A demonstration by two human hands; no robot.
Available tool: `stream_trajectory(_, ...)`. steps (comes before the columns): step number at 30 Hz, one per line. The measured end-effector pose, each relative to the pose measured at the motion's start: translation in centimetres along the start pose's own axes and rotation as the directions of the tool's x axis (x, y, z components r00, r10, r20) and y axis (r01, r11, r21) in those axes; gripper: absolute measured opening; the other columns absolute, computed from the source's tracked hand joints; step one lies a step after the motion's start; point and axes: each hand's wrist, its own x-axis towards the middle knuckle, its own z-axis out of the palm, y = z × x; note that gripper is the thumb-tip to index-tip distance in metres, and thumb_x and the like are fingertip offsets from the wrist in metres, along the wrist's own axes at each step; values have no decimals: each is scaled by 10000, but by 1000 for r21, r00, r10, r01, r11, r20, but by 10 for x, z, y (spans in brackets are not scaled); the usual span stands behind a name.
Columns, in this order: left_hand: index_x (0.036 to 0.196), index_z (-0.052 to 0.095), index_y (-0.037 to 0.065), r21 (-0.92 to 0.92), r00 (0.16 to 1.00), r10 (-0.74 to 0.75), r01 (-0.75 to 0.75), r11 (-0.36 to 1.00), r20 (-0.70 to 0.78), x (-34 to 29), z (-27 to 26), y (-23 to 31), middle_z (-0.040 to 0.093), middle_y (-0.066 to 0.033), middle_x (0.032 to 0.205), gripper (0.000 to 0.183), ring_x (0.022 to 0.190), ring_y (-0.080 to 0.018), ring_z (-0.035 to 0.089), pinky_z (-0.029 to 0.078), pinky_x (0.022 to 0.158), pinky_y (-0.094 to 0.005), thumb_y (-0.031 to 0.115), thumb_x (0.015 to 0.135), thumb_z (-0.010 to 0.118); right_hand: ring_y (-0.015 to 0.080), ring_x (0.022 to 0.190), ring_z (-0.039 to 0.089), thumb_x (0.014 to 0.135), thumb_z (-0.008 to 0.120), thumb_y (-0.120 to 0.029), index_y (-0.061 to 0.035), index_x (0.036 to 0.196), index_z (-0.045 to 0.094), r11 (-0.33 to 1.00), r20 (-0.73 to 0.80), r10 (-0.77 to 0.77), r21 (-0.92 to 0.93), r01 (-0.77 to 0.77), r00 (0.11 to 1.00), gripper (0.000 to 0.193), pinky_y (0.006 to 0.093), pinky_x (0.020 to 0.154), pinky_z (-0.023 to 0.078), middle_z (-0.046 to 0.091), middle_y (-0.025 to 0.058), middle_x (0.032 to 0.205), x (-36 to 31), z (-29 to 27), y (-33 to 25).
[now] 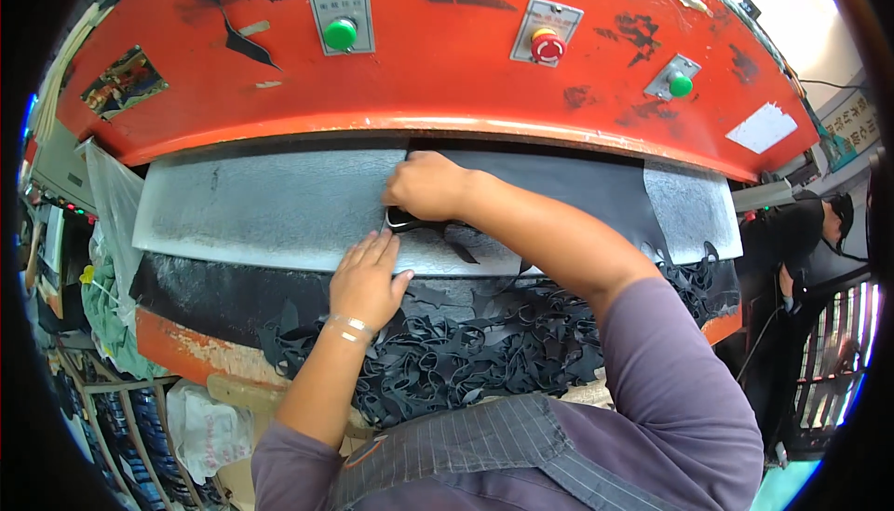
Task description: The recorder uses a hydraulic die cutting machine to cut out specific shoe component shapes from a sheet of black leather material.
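Observation:
Over the middle of the pale, worn cutting board [270,199], my right hand [428,185] is closed, its fingers curled down at the left edge of a black leather sheet [577,199]. Beneath it shows a small black cutting die [402,221] with a shiny rim; the fingers appear to grip it, though the hand hides part of it. My left hand [366,276] lies flat at the board's front edge, thumb apart, fingertips close to the die. A narrow black strip [459,248] trails from beside the die toward the front.
Black leather scraps [466,348] are heaped along the near side. An orange press beam [447,92] spans the far side, bearing green buttons [341,34] and a red stop button [548,45]. A plastic bag [209,432] hangs at lower left. Another person [805,241] is at right.

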Motion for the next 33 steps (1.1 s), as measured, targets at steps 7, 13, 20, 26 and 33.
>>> stream_trajectory(7,1253,560,11,-41,999,45,-46,998,-30,13,-1,-12,550,-168,1305,508,1229,-332,483,335,1051,-445,262,820,649,356,850,647,754,608,-95,-45,1014,620,697,-164,716,123,-706,678,265,425,746,514,661,187,850,-67,-36,43)
stream_trajectory(13,1393,338,-42,-387,1000,-28,29,922,9,79,32,29,497,-228,1336,656,1265,-335,441,260,1095,-454,202,833,579,293,648,683,796,580,-106,77,1212,529,-10,21,1000,581,-814,3,457,389,629,541,670,228,805,-144,-1,20)
stream_trajectory(20,1444,115,-101,-356,996,-85,76,932,-12,96,80,46,421,-181,1432,786,1377,-284,324,119,1162,-454,129,809,516,322,1119,586,730,786,-316,-34,1238,548,468,-296,878,368,-803,376,629,427,920,479,628,218,1027,-181,16,-11)
stream_trajectory(26,1437,147,-109,-364,995,-81,54,930,-58,107,83,48,471,-156,1401,787,1357,-252,363,132,1160,-450,127,783,516,374,1339,371,577,851,-432,-107,1093,595,618,-206,786,287,-732,583,662,479,1114,261,519,272,1292,-201,29,10)
stream_trajectory(33,1416,199,-123,-426,998,-60,48,903,-16,100,80,49,496,-158,1377,763,1328,-261,402,142,1161,-441,139,775,519,402,1305,401,544,865,-400,-105,1092,594,671,-253,742,298,-679,621,679,495,1118,257,526,294,1262,-209,30,7)
